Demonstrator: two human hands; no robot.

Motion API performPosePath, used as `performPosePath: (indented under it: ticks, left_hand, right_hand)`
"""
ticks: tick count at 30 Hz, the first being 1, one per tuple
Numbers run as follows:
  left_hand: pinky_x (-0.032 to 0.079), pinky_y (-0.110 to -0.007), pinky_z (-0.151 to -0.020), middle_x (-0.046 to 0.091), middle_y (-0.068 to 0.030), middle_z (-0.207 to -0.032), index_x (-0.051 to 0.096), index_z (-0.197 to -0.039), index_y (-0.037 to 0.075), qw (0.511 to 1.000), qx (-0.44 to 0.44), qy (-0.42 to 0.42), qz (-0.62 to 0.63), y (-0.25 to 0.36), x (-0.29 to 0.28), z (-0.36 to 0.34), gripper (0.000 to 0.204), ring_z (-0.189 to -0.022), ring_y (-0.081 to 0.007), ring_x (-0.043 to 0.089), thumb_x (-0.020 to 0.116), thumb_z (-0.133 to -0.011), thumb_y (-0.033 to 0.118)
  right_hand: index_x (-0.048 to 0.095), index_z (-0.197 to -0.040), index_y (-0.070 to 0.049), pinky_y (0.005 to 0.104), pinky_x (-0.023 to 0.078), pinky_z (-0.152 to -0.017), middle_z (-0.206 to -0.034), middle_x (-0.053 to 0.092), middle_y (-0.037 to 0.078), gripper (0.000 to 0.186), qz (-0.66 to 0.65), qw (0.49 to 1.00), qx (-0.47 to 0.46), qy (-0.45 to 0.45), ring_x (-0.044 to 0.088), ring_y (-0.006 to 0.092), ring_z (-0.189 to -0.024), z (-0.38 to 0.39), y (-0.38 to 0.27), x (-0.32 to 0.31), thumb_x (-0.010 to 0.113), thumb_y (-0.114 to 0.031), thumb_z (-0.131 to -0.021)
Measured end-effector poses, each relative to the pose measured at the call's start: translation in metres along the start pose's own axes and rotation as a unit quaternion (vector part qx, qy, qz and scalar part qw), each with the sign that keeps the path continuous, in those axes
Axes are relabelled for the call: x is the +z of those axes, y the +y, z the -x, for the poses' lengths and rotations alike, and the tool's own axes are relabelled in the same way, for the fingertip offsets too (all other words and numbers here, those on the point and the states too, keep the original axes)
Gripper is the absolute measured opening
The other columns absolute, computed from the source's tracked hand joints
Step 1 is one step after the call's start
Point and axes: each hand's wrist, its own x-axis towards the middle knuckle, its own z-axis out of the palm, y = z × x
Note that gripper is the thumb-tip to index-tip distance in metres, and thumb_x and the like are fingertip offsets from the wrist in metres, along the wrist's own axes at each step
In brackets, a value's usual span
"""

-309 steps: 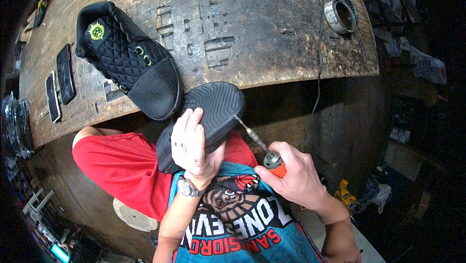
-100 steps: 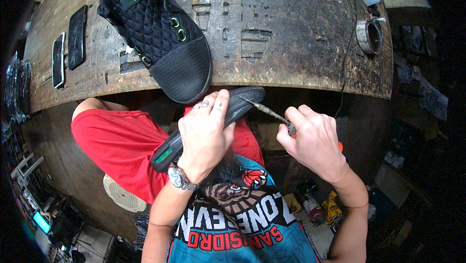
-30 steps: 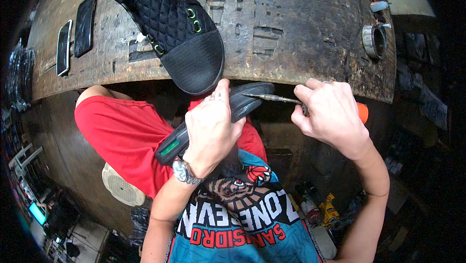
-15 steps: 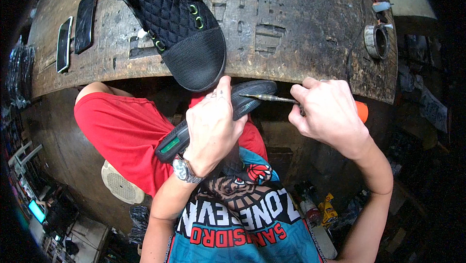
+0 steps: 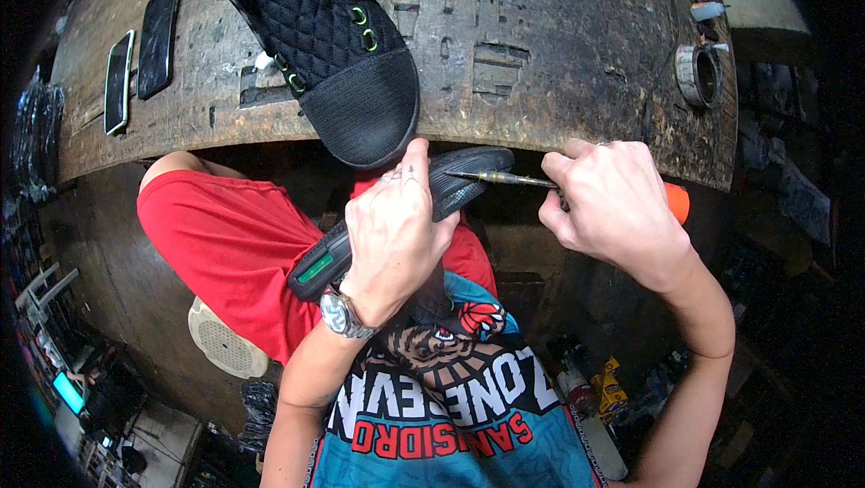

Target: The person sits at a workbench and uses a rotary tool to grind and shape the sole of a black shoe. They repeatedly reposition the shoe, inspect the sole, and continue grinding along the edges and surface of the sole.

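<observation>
A black shoe (image 5: 320,263) lies sole up across my lap, with a green patch on its sole. My left hand (image 5: 396,236) is closed around its middle, the index finger reaching to the edge of the sole. My right hand (image 5: 613,209) grips a slim metal awl (image 5: 514,179), whose orange handle end shows beyond the fist. The tip of the awl rests against the front part of the sole. Another black quilted shoe (image 5: 351,82) with green eyelets lies on the workbench, its toe just past the front edge and close to my left fingers.
On the worn wooden workbench (image 5: 577,46), two phones, one black (image 5: 159,37) and one light-edged (image 5: 118,82), lie at the left. A roll of tape (image 5: 697,76) and a small white bottle (image 5: 707,11) stand at the right. A beige stool (image 5: 223,339) is below my left knee.
My right hand has shifted slightly to the right with the awl, and its tip has slid a little along the sole. The left hand and both shoes look nearly still.
</observation>
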Motion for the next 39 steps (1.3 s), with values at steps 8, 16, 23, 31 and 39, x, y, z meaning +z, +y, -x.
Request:
performPosePath:
  ticks: [8, 16, 23, 31, 39]
  left_hand:
    - [0.057, -0.042, -0.083, 0.075, -0.0149, -0.111, 0.053, -0.134, 0.002, 1.000, -0.004, -0.002, -0.002, 0.000, -0.001, 0.000, 0.077, -0.095, -0.0340, 0.073, 0.088, -0.067, 0.013]
    - [0.057, -0.042, -0.081, 0.075, -0.0145, -0.110, 0.053, -0.133, 0.003, 1.000, -0.004, 0.003, -0.001, -0.001, 0.001, 0.001, 0.075, -0.094, -0.0340, 0.073, 0.088, -0.068, 0.014]
    - [0.057, -0.042, -0.082, 0.075, -0.0145, -0.111, 0.052, -0.134, 0.003, 1.000, -0.005, 0.005, -0.006, -0.002, 0.002, 0.001, 0.078, -0.095, -0.0336, 0.073, 0.089, -0.067, 0.015]
    - [0.057, -0.041, -0.082, 0.075, -0.0146, -0.110, 0.053, -0.134, 0.002, 1.000, 0.000, 0.009, 0.005, -0.001, -0.001, 0.001, 0.077, -0.094, -0.0339, 0.073, 0.089, -0.067, 0.015]
    - [0.057, -0.042, -0.081, 0.075, -0.0147, -0.109, 0.054, -0.133, 0.002, 1.000, -0.002, 0.006, 0.003, -0.001, -0.002, 0.001, 0.076, -0.092, -0.0344, 0.073, 0.089, -0.067, 0.015]
  right_hand:
    - [0.070, -0.082, -0.001, 0.0463, 0.058, -0.067, -0.076, 0.070, 0.018, 0.019, 0.017, 1.000, -0.008, -0.014, 0.072, 0.0353, -0.068, -0.003, -0.004, -0.005, 0.068, -0.020, -0.076]
    - [0.070, -0.081, -0.002, 0.0463, 0.057, -0.064, -0.075, 0.069, 0.019, 0.018, -0.015, 1.000, -0.006, 0.006, 0.071, 0.0358, -0.066, 0.000, -0.010, 0.009, 0.068, -0.020, -0.078]
    - [0.067, -0.078, -0.002, 0.0468, 0.054, -0.060, -0.072, 0.067, 0.018, 0.017, -0.078, 0.996, 0.026, 0.039, 0.068, 0.0359, -0.063, 0.010, -0.017, 0.024, 0.067, -0.019, -0.078]
    - [0.066, -0.080, -0.005, 0.0430, 0.052, -0.063, -0.074, 0.066, 0.014, 0.019, -0.045, 0.998, 0.041, 0.028, 0.067, 0.0309, -0.064, 0.019, -0.034, 0.026, 0.068, -0.023, -0.080]
    - [0.062, -0.077, -0.005, 0.0476, 0.049, -0.060, -0.071, 0.062, 0.014, 0.016, -0.057, 0.994, 0.036, 0.083, 0.065, 0.0353, -0.060, 0.020, -0.038, 0.030, 0.068, -0.019, -0.080]
